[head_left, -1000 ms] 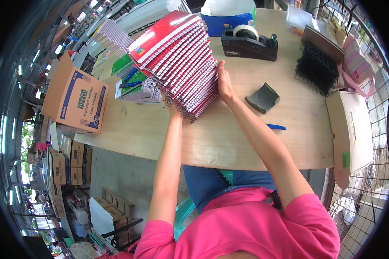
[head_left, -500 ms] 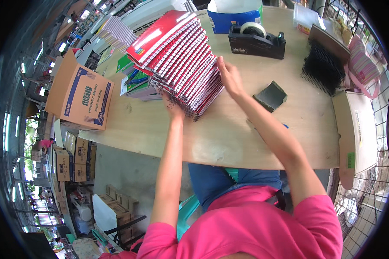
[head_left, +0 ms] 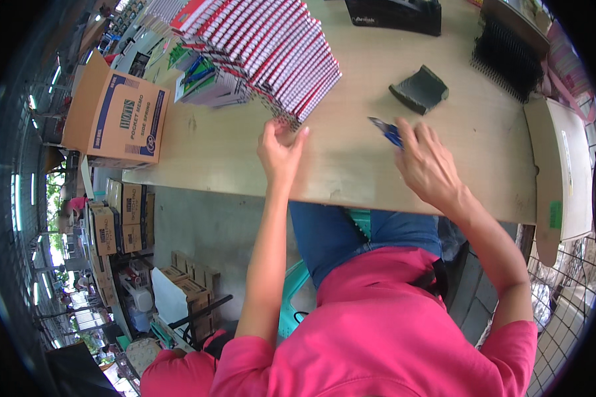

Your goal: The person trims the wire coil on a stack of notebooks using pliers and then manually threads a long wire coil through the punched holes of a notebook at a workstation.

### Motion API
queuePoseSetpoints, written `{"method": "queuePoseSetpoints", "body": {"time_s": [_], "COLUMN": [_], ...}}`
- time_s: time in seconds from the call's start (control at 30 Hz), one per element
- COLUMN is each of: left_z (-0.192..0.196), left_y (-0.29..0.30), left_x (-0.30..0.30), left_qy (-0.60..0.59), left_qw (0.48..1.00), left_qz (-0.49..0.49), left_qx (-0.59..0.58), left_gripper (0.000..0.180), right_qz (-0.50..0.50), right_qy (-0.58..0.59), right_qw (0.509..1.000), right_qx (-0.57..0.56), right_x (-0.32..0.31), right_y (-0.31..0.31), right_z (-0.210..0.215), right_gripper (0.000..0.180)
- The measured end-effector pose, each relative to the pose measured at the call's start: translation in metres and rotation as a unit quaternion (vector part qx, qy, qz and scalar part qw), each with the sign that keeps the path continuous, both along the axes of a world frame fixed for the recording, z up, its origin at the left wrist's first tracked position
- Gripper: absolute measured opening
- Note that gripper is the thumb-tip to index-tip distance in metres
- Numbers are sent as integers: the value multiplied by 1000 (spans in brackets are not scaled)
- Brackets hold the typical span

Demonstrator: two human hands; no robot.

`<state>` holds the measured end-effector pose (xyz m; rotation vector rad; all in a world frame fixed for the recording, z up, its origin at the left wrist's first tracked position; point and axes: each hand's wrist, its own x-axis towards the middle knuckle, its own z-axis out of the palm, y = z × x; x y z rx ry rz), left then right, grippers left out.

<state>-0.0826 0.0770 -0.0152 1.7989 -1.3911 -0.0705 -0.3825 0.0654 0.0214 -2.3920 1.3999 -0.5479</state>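
Note:
A tall, leaning stack of red spiral notebooks [head_left: 271, 49] stands on the table with its white-and-red bound edges toward me. At its near lower corner is my left hand [head_left: 282, 149], fingers curled around the wire spiral ends and thumb out to the side. The fingertips are partly hidden there. To the right, my right hand [head_left: 429, 162] is closed on a small blue-handled tool [head_left: 388, 132] with a pointed dark metal tip, held over the tabletop. Its exact kind is hard to make out.
An open cardboard box [head_left: 129, 122] stands at the left. Beside it are green-covered notebooks [head_left: 215, 89] with another blue tool on top. A dark curved block [head_left: 420, 89], a black tape dispenser [head_left: 394, 14], black wire spirals [head_left: 506, 59] and a cardboard piece [head_left: 563, 172] are at the right.
My right hand has left the stack's side, moved down and right, and taken hold of the blue-handled tool. My left hand stays at the stack's lower corner. The view has tilted downward.

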Motion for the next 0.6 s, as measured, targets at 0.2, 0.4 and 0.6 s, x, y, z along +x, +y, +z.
{"method": "queuePoseSetpoints", "body": {"time_s": [0.2, 0.4, 0.6], "left_z": [-2, -5, -7], "left_y": [-6, -9, -9], "left_x": [1, 0, 0], "left_qy": [62, 118, 119], "left_qw": [998, 993, 993], "left_qz": [6, -10, -12], "left_qx": [13, -7, -14], "left_gripper": [25, 25, 21], "right_qz": [62, 9, -18], "right_qy": [41, 76, 74], "right_qw": [992, 988, 986], "right_qx": [-102, -136, -145], "right_x": [81, 120, 129], "right_y": [-21, -33, -34], "right_z": [-11, -25, -31], "right_gripper": [58, 56, 54]}}
